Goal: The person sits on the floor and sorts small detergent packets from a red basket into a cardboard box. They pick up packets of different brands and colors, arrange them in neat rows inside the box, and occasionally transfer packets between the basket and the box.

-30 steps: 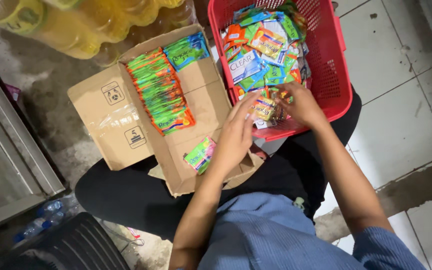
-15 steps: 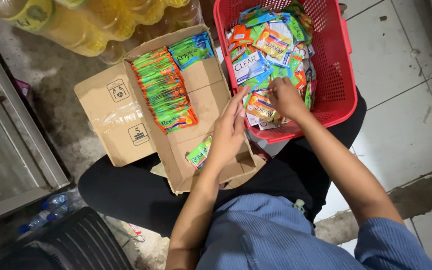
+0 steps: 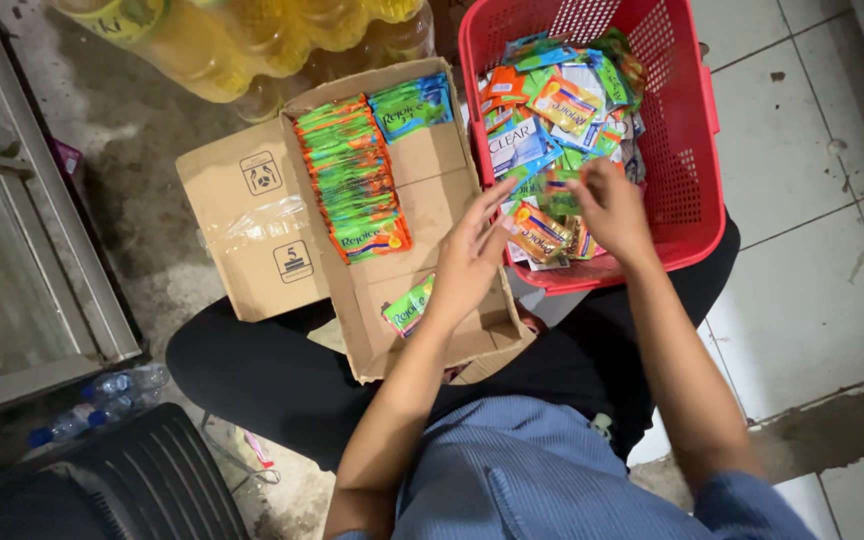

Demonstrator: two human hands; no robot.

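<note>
Red plastic mesh basket (image 3: pixel 687 130) is cut off at the top edge, heaped with mixed small foil sachets (image 3: pixel 552 100) that hide its floor. Right hand (image 3: pixel 612 208), inside the basket's near edge, pinches a green sachet (image 3: pixel 554 192); its fingertips are half buried. Left hand (image 3: pixel 469 255), fingers spread and holding nothing, hovers between the basket and the open brown cardboard box (image 3: pixel 252 215) left of it. That box holds a packed row of green-orange sachets (image 3: pixel 354 180), with bare floor nearer the person.

red mesh basket (image 3: pixel 687 130), green-orange sachets (image 3: pixel 357 180), brown cardboard box (image 3: pixel 242 220)
</note>
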